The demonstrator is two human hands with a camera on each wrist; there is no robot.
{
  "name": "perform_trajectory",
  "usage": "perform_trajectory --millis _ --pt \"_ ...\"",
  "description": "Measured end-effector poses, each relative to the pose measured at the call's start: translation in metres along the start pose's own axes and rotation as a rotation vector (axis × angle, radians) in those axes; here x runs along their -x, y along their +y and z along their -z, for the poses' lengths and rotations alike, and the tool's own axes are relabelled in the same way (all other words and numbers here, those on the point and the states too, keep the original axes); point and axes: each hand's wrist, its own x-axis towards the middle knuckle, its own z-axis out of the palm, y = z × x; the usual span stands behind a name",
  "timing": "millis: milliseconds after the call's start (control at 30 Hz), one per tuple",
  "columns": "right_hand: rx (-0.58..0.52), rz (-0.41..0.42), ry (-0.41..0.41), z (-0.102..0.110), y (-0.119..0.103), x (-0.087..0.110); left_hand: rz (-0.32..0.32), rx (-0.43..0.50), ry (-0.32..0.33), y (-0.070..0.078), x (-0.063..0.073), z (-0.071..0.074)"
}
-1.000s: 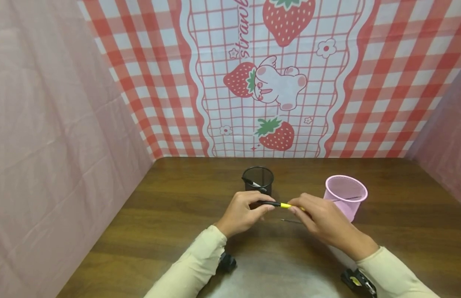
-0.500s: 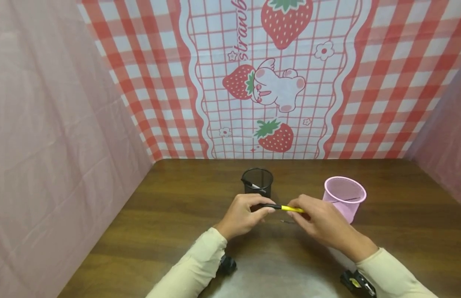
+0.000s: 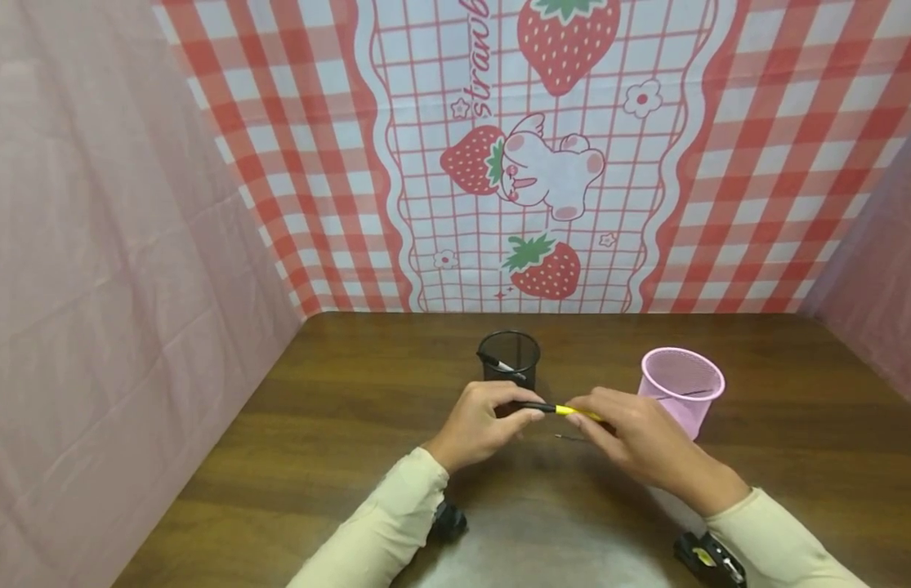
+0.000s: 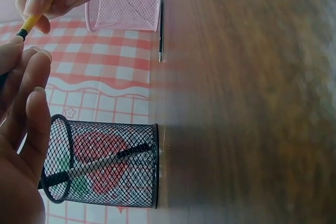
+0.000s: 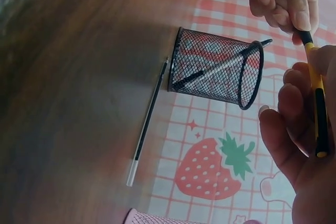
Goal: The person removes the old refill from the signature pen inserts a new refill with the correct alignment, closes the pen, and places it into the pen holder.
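Both hands hold one yellow and black pen level between them, above the table. My left hand pinches its black end between thumb and fingers. The yellow barrel is gripped by my right hand, and in the right wrist view the pen's black-and-yellow rear end lies along that palm. Below the hands, a thin pen refill with a dark tube, a clear end and a metal tip lies on the wood. Just beyond the left hand stands a black mesh pen cup with a black and silver pen leaning inside.
A pink mesh cup stands behind the right hand, with a thin dark stick-like thing inside it. The brown wooden table ends at a strawberry-print checked cloth at the back. A pink curtain hangs at the left.
The right fingers shift on the yellow barrel, showing more of it half a second ago and covering more of it now. The left hand stays nearly still.
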Motion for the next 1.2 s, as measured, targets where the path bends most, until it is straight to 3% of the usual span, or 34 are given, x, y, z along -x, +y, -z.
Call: perform_trajectory --millis 233,500,867,1033,1200 --pt "-0.043 -0.027 -0.033 0.002 0.001 0.001 0.006 0.048 -0.033 -0.007 0.002 0.000" --pt "-0.076 -0.032 -0.027 0.002 0.000 -0.001 0.132 0.176 -0.064 -0.005 0.005 0.001" --pt "-0.064 -0.087 0.012 0.001 -0.003 -0.001 0.236 0.271 -0.039 -0.004 0.005 0.000" --pt "-0.052 -0.052 0.027 0.001 0.000 -0.002 0.249 0.272 -0.036 0.010 0.002 0.004" --pt "-0.063 -0.046 0.010 0.000 0.001 -0.001 0.221 0.249 -0.037 0.027 -0.001 0.010"
